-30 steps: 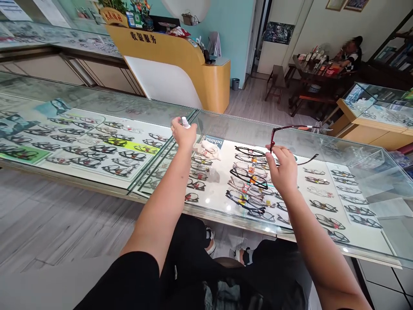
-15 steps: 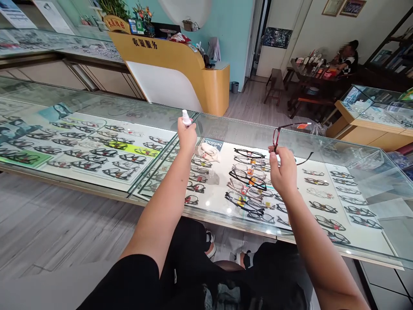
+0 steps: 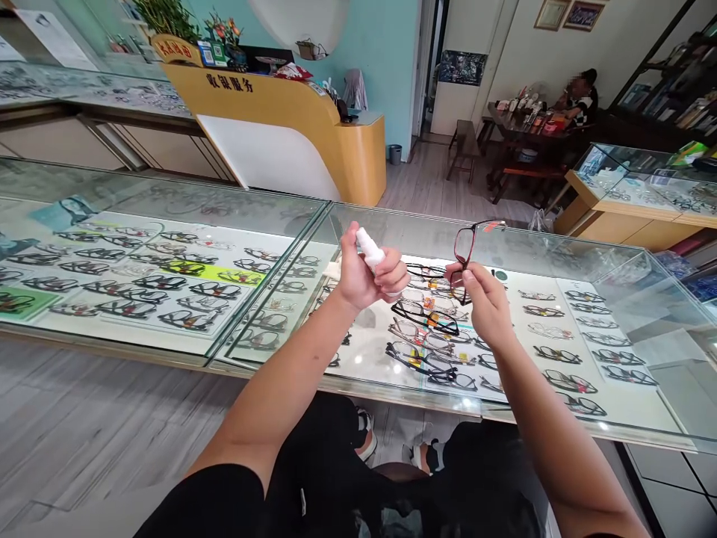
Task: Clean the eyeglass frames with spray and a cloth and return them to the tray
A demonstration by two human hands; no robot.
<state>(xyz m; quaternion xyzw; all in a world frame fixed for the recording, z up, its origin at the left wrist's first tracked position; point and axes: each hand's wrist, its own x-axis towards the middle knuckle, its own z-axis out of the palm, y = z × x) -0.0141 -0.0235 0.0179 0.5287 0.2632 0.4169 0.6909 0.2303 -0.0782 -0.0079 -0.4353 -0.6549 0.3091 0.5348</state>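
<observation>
My left hand (image 3: 364, 278) is wrapped round a small white spray bottle (image 3: 370, 246), tilted with its top up and to the left; the thumb is raised beside it. In my right hand (image 3: 486, 302) I pinch a pair of eyeglasses (image 3: 464, 245) with a dark red frame, held up above the glass counter. An orange tag shows on one of its temples. The bottle and the eyeglasses are apart. Below my hands, several eyeglasses (image 3: 429, 317) with dark and clear frames lie in rows. A whitish cloth (image 3: 334, 270) is mostly hidden behind my left hand.
The glass display counter (image 3: 269, 291) runs across in front of me, with more eyeglasses at left and right. Beyond it stand a yellow cash desk (image 3: 358, 161), a wooden stool (image 3: 464, 146) and another display case (image 3: 638, 202). A person (image 3: 582, 97) sits at a table at the back.
My left hand has moved right, toward the eyeglasses, and turned so the bottle tilts. My right hand has shifted slightly left and down with the eyeglasses turned. The view has shifted a little.
</observation>
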